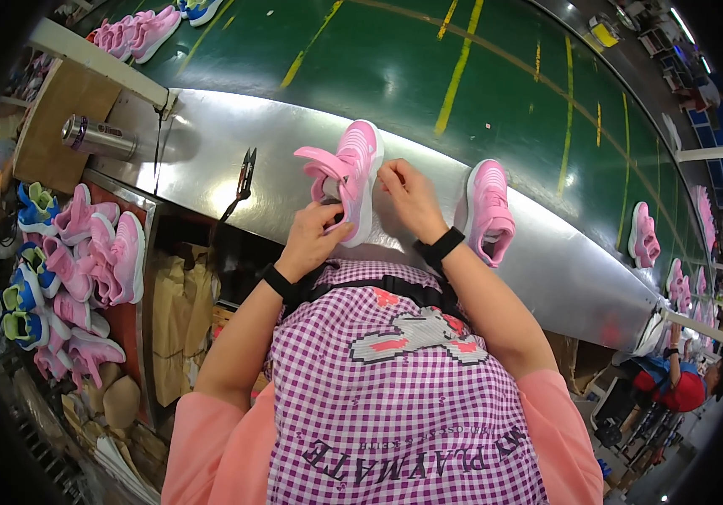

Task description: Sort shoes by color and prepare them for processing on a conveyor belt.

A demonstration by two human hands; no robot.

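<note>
A pink sneaker [360, 172] with a white sole stands on the metal ledge in front of me, toe pointing away. Its strap is undone and sticks out to the left. My left hand [313, 240] grips this sneaker at the heel opening, with the fingers at the collar. Just off the shoe's right side, my right hand [412, 200] is closed with the fingertips pinched together; whatever may be in them is hidden. Farther right stands a second pink sneaker [489, 210], its strap lying across the top.
Thread snips [245, 178] lie on the metal ledge [210, 139] to the left, near a steel flask [99, 137]. Pink and blue shoes [84, 252] are piled at far left. A green conveyor belt [378, 67] runs beyond, carrying more shoes. Another person [673, 379] is at lower right.
</note>
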